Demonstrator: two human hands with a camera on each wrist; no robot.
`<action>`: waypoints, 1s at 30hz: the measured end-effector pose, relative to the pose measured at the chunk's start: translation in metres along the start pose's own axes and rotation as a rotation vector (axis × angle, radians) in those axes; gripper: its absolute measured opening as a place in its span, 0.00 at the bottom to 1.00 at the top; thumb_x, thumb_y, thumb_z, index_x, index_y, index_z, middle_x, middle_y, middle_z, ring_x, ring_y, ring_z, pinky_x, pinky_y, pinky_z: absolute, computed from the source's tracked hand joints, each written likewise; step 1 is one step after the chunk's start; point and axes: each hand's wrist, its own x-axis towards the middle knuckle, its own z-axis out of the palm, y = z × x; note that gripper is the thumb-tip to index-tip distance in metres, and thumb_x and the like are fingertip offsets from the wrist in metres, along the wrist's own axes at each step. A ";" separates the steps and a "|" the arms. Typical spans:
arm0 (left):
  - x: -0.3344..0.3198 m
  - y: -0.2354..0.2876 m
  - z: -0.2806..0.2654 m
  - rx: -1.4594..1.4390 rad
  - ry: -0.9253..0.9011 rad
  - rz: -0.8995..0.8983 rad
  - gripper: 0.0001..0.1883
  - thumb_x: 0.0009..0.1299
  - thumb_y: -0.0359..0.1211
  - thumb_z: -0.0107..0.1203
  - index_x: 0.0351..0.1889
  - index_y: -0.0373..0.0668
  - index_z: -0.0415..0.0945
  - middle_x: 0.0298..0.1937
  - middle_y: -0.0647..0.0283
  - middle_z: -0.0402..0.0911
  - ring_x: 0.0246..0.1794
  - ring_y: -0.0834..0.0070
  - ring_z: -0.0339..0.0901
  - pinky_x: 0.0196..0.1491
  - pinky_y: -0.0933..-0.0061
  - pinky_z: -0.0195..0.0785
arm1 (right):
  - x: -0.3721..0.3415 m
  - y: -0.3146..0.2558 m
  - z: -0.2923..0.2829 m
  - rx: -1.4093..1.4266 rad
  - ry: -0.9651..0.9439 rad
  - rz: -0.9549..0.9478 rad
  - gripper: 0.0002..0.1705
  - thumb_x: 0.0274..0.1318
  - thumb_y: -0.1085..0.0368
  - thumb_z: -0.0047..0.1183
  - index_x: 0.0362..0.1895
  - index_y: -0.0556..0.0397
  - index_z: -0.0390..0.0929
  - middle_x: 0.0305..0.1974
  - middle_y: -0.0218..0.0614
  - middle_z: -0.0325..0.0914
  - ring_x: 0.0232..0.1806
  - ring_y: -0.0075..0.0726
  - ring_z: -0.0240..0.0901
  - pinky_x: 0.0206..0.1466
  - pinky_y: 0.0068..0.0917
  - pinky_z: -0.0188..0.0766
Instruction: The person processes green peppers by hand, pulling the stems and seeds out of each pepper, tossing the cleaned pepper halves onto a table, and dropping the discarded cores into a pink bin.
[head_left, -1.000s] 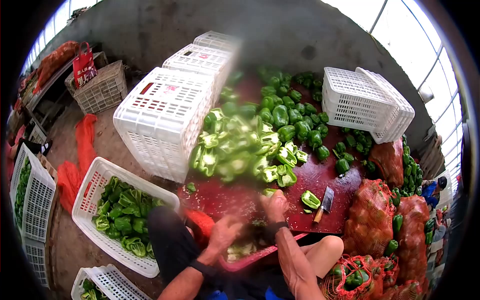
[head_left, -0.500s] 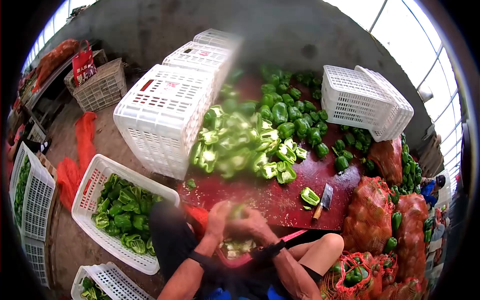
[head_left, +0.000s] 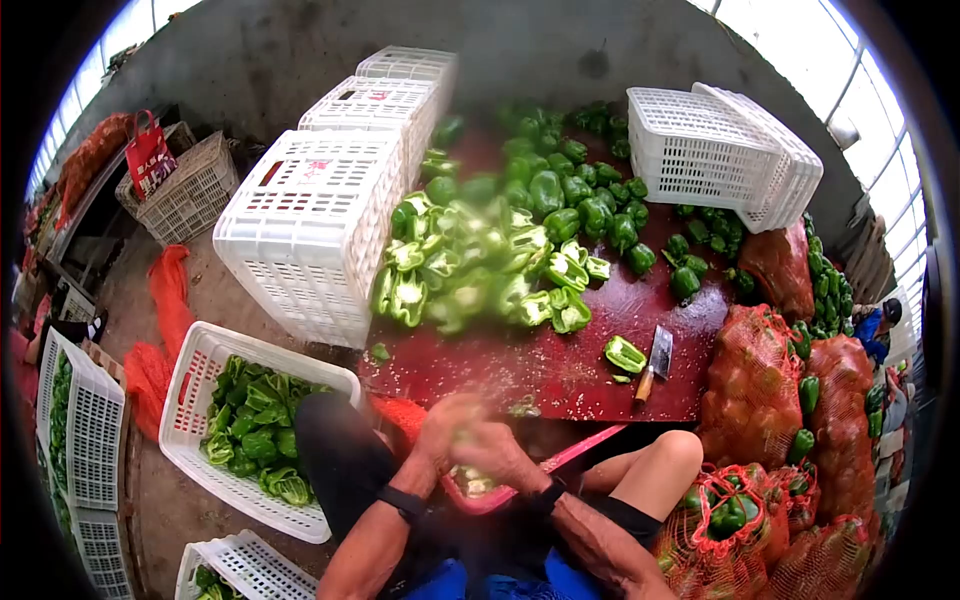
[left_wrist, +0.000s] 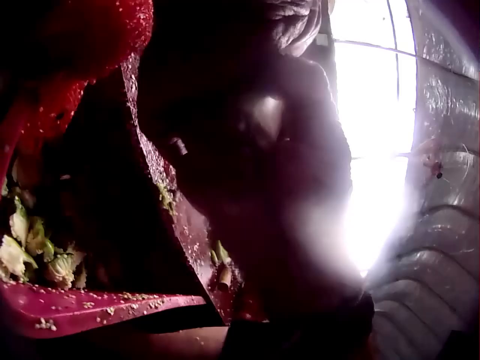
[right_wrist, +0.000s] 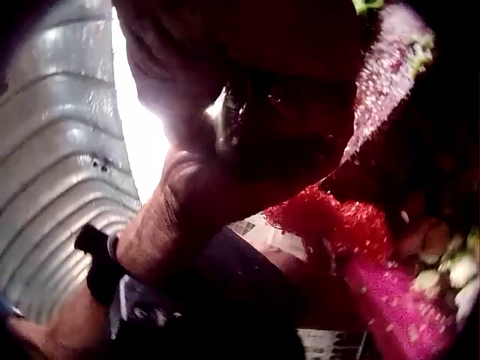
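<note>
Both hands meet in front of the body, over the pink basin [head_left: 590,443] with pale pepper cores in it. The left hand [head_left: 446,424] and right hand [head_left: 500,454] grip a green pepper [head_left: 463,434] between them, mostly hidden by the blurred fingers. In both wrist views the hands are dark against bright light. Beyond them on the red table [head_left: 470,372] lie a halved green pepper [head_left: 625,354] and a cleaver [head_left: 660,352] with a wooden handle. A heap of cut peppers [head_left: 408,295] lies farther back, beside whole green peppers [head_left: 595,215].
Stacked white crates [head_left: 300,235] stand at the table's left, more white crates [head_left: 705,150] at the back right. A white crate [head_left: 190,455] of opened peppers sits by the left knee. Filled red mesh sacks [head_left: 745,385] line the right side. Red netting [head_left: 400,412] hangs near the left hand.
The right hand has come from the table edge to the left hand, bringing a pepper over the basin. Both hands now sit closer together, and the head view has shifted slightly.
</note>
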 end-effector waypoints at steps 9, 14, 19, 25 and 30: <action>-0.010 0.034 0.006 -0.468 0.047 0.365 0.23 0.70 0.30 0.53 0.64 0.39 0.68 0.56 0.45 0.78 0.48 0.52 0.82 0.53 0.48 0.80 | -0.009 -0.021 0.000 -0.480 0.152 -0.460 0.15 0.55 0.58 0.63 0.25 0.52 0.74 0.24 0.43 0.72 0.26 0.51 0.72 0.29 0.45 0.69; -0.018 0.039 0.027 -0.568 -0.142 0.283 0.23 0.74 0.35 0.47 0.67 0.41 0.67 0.63 0.41 0.74 0.59 0.44 0.77 0.61 0.46 0.73 | -0.007 -0.017 -0.019 -0.340 0.134 -0.172 0.16 0.68 0.55 0.49 0.39 0.55 0.80 0.33 0.47 0.79 0.36 0.52 0.77 0.42 0.43 0.73; -0.018 0.022 0.028 0.247 -0.103 0.483 0.29 0.78 0.50 0.41 0.66 0.36 0.67 0.59 0.47 0.79 0.60 0.60 0.77 0.64 0.58 0.68 | 0.003 -0.033 -0.003 -0.025 0.154 -0.094 0.21 0.75 0.57 0.43 0.58 0.60 0.75 0.48 0.47 0.82 0.50 0.34 0.77 0.55 0.31 0.71; 0.006 -0.004 0.011 0.901 0.005 0.743 0.19 0.68 0.39 0.56 0.54 0.41 0.73 0.48 0.54 0.81 0.46 0.62 0.81 0.47 0.64 0.74 | 0.018 -0.041 -0.003 0.200 0.349 0.060 0.27 0.62 0.58 0.61 0.59 0.64 0.75 0.51 0.44 0.81 0.52 0.35 0.78 0.59 0.32 0.72; -0.020 0.036 0.042 0.413 0.090 0.252 0.19 0.76 0.32 0.53 0.62 0.36 0.72 0.49 0.58 0.82 0.48 0.74 0.79 0.51 0.72 0.74 | 0.037 -0.030 -0.025 0.009 0.469 -0.012 0.22 0.58 0.63 0.59 0.56 0.60 0.77 0.44 0.39 0.83 0.45 0.32 0.79 0.51 0.32 0.76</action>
